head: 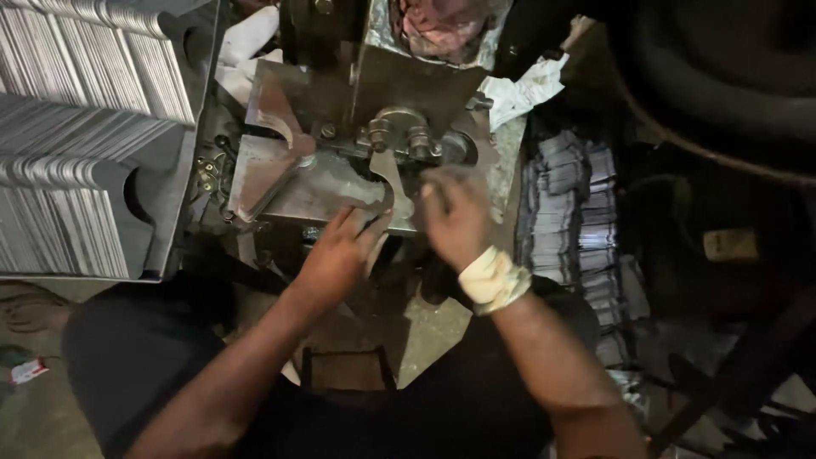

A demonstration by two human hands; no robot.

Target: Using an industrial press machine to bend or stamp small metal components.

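Note:
My left hand (340,251) rests its fingers on a flat cut metal piece (387,191) lying on the press bed (323,191) of a dark stamping machine (399,93). My right hand (455,217), blurred, with a pale cloth wrap (493,279) around the wrist, hovers just right of the same piece, fingers curled near its edge. Whether it grips the piece is unclear. The machine's round die parts (408,136) sit directly behind both hands.
Rows of stacked thin metal blanks (76,136) stand in a rack at the left. Piles of stamped pieces (569,212) lie at the right. A large dark wheel (722,76) fills the upper right. White rags (527,89) lie beside the machine.

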